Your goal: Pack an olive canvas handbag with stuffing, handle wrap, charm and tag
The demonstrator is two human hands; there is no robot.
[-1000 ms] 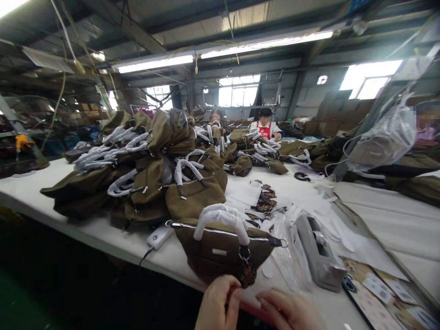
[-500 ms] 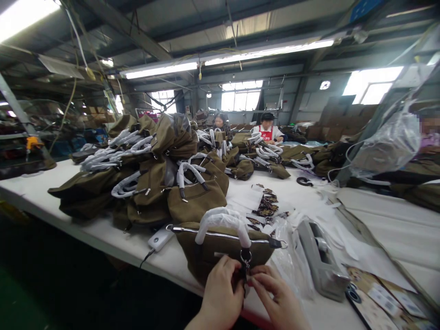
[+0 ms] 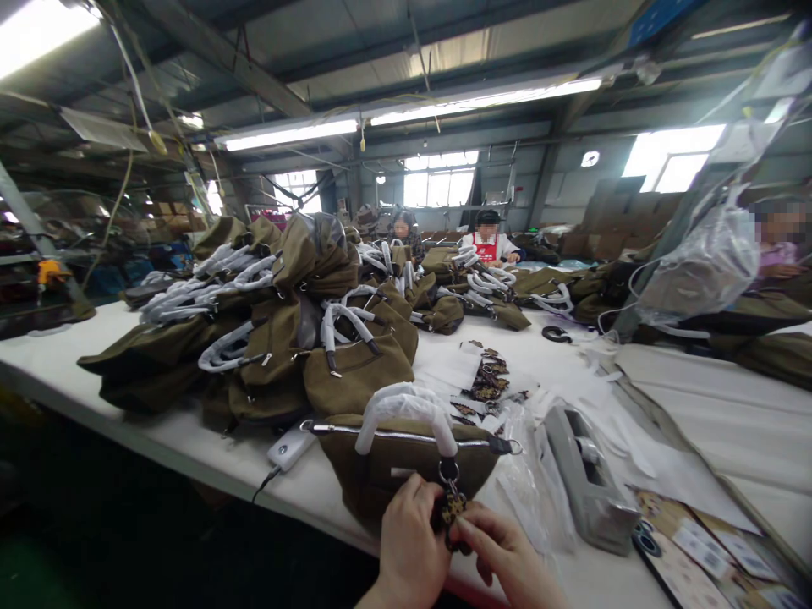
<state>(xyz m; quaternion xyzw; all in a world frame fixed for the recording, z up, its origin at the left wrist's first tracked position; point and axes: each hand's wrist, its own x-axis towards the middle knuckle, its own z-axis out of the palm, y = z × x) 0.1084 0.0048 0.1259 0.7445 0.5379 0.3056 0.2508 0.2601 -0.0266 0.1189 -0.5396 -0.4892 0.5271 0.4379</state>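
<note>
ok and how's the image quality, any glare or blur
Head view: the right-hand window and ceiling tube glare white; head view: the floor under the table sinks into near-black shadow; head view: the charm's fine pattern looks soft.

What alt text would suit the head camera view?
A person's left hand and right hand hold a dark, gold-patterned charm hanging from an olive-green fabric handbag with white-wrapped handles. Similar bags lie heaped behind it on a white table; a grey tape dispenser sits right.
</note>
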